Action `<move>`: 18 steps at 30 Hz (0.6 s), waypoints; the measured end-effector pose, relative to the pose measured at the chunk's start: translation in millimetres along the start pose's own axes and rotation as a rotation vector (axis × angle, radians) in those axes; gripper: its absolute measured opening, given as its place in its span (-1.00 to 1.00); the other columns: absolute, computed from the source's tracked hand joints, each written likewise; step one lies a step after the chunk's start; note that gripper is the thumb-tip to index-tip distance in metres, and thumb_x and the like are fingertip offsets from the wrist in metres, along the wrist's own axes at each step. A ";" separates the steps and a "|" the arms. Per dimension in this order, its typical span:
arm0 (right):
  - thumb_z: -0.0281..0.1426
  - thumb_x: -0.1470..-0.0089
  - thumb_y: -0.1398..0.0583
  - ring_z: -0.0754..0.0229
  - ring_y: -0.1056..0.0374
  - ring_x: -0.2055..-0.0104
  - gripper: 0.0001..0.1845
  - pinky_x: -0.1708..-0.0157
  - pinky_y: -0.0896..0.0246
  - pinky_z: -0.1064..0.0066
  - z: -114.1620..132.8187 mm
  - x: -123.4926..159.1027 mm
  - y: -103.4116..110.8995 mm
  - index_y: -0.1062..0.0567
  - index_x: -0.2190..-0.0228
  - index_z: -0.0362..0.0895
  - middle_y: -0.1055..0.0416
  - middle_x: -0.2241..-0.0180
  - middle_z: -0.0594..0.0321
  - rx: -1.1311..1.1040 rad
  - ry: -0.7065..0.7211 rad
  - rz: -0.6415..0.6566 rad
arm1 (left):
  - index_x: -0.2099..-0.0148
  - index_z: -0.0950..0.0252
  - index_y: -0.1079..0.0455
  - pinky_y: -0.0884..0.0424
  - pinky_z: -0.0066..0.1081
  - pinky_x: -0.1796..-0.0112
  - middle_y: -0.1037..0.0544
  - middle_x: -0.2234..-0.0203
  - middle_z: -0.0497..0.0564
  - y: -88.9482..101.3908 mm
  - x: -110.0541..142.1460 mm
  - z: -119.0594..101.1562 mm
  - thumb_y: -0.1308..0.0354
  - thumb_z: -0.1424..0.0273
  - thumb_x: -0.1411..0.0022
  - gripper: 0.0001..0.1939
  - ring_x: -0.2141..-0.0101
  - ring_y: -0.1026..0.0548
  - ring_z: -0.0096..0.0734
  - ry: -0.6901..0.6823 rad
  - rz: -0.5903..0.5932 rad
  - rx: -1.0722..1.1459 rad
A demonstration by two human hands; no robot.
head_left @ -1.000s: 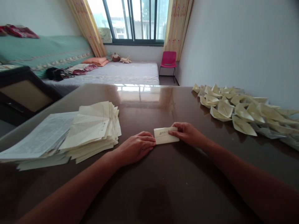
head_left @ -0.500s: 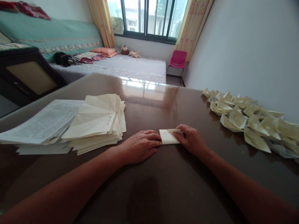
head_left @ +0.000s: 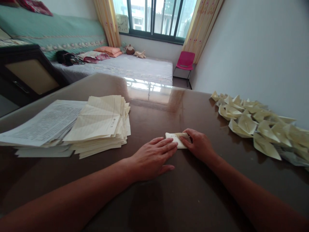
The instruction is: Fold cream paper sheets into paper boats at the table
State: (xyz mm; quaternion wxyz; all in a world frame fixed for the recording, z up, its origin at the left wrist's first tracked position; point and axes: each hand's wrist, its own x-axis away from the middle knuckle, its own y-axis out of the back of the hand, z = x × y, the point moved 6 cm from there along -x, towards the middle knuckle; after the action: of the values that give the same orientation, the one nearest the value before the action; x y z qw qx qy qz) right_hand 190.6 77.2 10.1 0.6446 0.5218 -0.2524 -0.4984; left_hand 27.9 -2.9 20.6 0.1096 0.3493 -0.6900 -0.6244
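Observation:
A small cream folded paper (head_left: pixel 174 137), printed on its upper face, lies flat on the brown table (head_left: pixel 154 122). My left hand (head_left: pixel 155 156) is stretched out palm down, its fingertips over the paper's lower left part and the thumb apart on the table side. At the paper's right end, my right hand (head_left: pixel 199 141) grips the edge, thumb on top and fingers curled at the far side. The hand hides that end.
Left of my hands is a stack of cream sheets (head_left: pixel 101 120) beside printed white sheets (head_left: pixel 45 124). Several folded paper boats (head_left: pixel 243 124) crowd the table's right side along the wall. Beyond the table are a bed (head_left: pixel 145 69) and a pink chair (head_left: pixel 185 60).
My left hand has slid right from the paper's left edge onto its face, with the fingers straighter and the thumb spread. My right hand keeps its place at the right end.

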 end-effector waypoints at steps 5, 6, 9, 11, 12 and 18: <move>-0.18 -0.14 -0.07 0.25 -0.28 0.48 -0.73 0.46 -0.01 0.44 -1.8 -0.9 -0.9 -0.44 0.37 -0.09 -0.45 0.43 0.26 0.026 -0.004 0.006 | -0.29 0.30 -0.11 -0.02 -0.23 -0.23 -0.20 -0.25 0.10 -11.8 2.3 -0.8 0.09 0.12 -0.35 -0.43 -0.26 -0.13 -0.23 0.016 0.083 0.018; -0.18 -0.14 -0.08 0.25 -0.28 0.48 -0.73 0.46 -0.01 0.45 -2.5 -1.2 -1.3 -0.44 0.37 -0.09 -0.45 0.44 0.27 0.025 -0.009 0.012 | -0.29 0.30 -0.12 -0.02 -0.23 -0.23 -0.21 -0.25 0.11 -11.2 2.3 -0.7 0.08 0.12 -0.35 -0.43 -0.25 -0.14 -0.22 0.015 0.082 0.024; -0.16 -0.14 -0.08 0.24 -0.29 0.49 -0.73 0.47 -0.01 0.44 -3.7 -1.7 -1.8 -0.44 0.37 -0.08 -0.45 0.44 0.27 0.023 -0.022 0.028 | -0.28 0.28 -0.14 -0.03 -0.23 -0.22 -0.23 -0.24 0.11 -8.8 1.6 -0.8 0.08 0.12 -0.35 -0.44 -0.25 -0.15 -0.22 0.016 0.080 0.039; -0.16 -0.14 -0.09 0.23 -0.30 0.48 -0.73 0.47 -0.02 0.44 -3.8 -1.2 -1.7 -0.44 0.34 -0.08 -0.46 0.44 0.27 0.027 -0.038 0.029 | -0.27 0.27 -0.15 -0.03 -0.24 -0.22 -0.23 -0.24 0.09 -8.8 1.1 -0.4 0.08 0.11 -0.35 -0.44 -0.25 -0.15 -0.23 0.025 0.091 0.038; -0.16 -0.13 -0.09 0.22 -0.32 0.48 -0.73 0.47 -0.04 0.44 -3.7 -0.7 -1.5 -0.44 0.30 -0.08 -0.46 0.44 0.27 0.031 -0.048 0.023 | -0.27 0.27 -0.15 -0.03 -0.25 -0.22 -0.23 -0.24 0.08 -9.2 0.8 0.0 0.09 0.10 -0.35 -0.45 -0.24 -0.15 -0.23 0.030 0.099 0.036; -0.23 -0.19 -0.05 0.18 -0.39 0.35 -0.66 0.40 -0.14 0.41 1.9 2.2 3.2 -0.37 0.04 -0.08 -0.47 0.18 0.18 0.164 0.001 -0.032 | -0.26 0.21 -0.17 -0.05 -0.23 -0.20 -0.30 -0.20 0.03 -8.1 -0.1 2.6 0.06 0.11 -0.34 -0.48 -0.23 -0.19 -0.25 0.058 0.078 0.054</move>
State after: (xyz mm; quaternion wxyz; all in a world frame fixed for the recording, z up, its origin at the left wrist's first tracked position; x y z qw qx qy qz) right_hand 191.1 74.2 13.3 0.5918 0.5769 -0.2836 -0.4863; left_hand 29.3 -0.6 12.5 0.1442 0.3432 -0.7162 -0.5903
